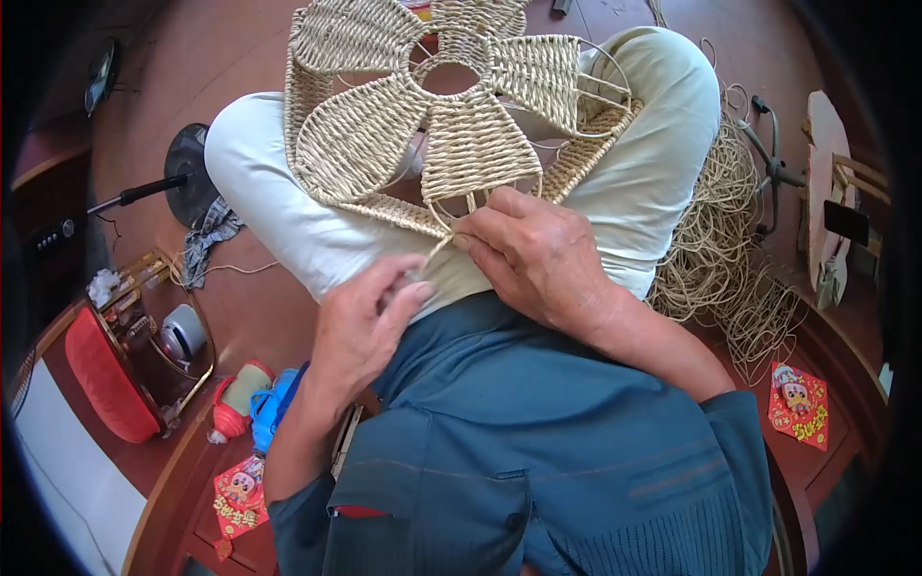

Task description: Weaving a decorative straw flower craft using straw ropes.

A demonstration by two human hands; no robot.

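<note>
A straw-coloured woven piece (480,154) with flower-like petals round a ring lies across my lap, tilted over my knees. Below its lower petal, bare wire (471,204) shows at the rim. My right hand (538,250) pinches the near edge of the piece, thumb and fingertips pressed together there. From that spot a short twisted cord (438,249) runs down to my left hand (365,312). The left fingers are curled, closed about the cord's end; the exact grip is partly hidden and slightly blurred.
A large heap of loose cord (720,221) lies on the floor to the right. A round black stand base (190,163) and a grey cloth (208,240) are on the left. Nearer are a red cushion (106,374) and a blue item (274,408). A wooden stool (828,182) stands far right.
</note>
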